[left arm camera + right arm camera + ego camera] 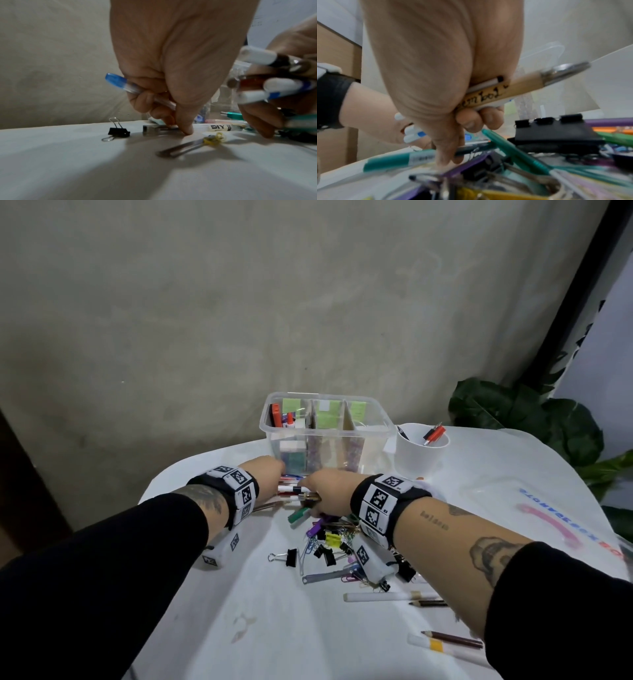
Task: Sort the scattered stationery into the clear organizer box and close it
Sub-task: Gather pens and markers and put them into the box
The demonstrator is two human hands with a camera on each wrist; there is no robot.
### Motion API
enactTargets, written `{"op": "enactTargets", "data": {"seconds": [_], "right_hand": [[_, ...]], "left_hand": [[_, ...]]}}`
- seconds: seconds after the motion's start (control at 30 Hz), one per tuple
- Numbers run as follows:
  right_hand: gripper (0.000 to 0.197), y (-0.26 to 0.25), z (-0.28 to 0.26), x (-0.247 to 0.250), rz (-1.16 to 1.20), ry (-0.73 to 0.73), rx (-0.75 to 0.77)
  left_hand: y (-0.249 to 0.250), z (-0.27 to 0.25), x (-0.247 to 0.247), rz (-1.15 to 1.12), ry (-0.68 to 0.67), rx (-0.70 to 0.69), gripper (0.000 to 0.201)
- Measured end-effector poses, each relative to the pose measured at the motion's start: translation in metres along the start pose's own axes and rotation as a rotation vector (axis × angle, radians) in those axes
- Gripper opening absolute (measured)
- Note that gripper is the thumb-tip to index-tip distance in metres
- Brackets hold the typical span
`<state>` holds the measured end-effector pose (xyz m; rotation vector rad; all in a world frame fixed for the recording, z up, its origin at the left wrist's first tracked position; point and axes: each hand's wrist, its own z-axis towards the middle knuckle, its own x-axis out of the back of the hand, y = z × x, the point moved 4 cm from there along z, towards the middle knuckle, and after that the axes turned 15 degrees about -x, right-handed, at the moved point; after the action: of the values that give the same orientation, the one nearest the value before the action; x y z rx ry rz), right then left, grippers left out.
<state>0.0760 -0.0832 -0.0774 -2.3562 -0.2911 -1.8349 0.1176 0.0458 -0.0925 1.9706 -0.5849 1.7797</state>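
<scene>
The clear organizer box [376, 419] stands open at the table's far edge, with cardboard dividers and some items inside. Just in front of it, my left hand [171, 121] grips a blue-capped clear pen [118, 82], and one fingertip presses a clear pen [154, 130] lying on the cloth. My right hand [453, 148] holds a bundle of pens, among them a wooden pen [513, 92] with writing, while its fingertips touch a teal marker [399, 159]. In the head view the left hand [270, 470] and right hand [318, 491] sit close together over scattered pens.
A heap of binder clips and paper clips [329, 542] lies under my right wrist. A white cup [421, 460] with red pens stands right of the box. A clear lid [534, 508] lies at the right. Pens and pencils [445, 642] lie near the front right. A black binder clip [118, 132] sits apart.
</scene>
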Motion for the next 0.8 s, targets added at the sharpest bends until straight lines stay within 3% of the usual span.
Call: {"op": "enactTargets", "data": {"seconds": [0.17, 0.33, 0.47, 0.53, 0.63, 0.73, 0.8], "right_hand": [[0.027, 0.022, -0.014, 0.013, 0.501, 0.038, -0.025], [0.017, 0.06, -0.024, 0.031, 1.168, 0.084, -0.175], [0.031, 0.082, -0.029, 0.042, 1.675, 0.158, -0.258], [0.029, 0.088, -0.031, 0.042, 1.774, 0.148, -0.318], [0.024, 0.09, -0.032, 0.038, 1.849, 0.136, -0.388], [0.032, 0.084, -0.029, 0.035, 1.969, 0.087, -0.398], [0.05, 0.08, -0.026, 0.034, 1.96, 0.071, -0.355]], "left_hand": [[0.008, -0.005, -0.003, -0.082, -0.04, -0.092, 0.029], [0.023, -0.013, 0.009, -0.125, -0.16, -0.111, 0.029], [0.036, -0.017, 0.035, -0.464, -0.141, -0.062, 0.025], [0.042, -0.018, 0.044, -0.817, -0.105, 0.021, 0.019], [0.055, -0.015, 0.056, -1.195, -0.087, 0.029, 0.013], [0.072, -0.01, 0.068, -1.348, -0.052, -0.004, 0.013], [0.087, -0.009, 0.072, -1.356, -0.05, -0.048, 0.014]]}}
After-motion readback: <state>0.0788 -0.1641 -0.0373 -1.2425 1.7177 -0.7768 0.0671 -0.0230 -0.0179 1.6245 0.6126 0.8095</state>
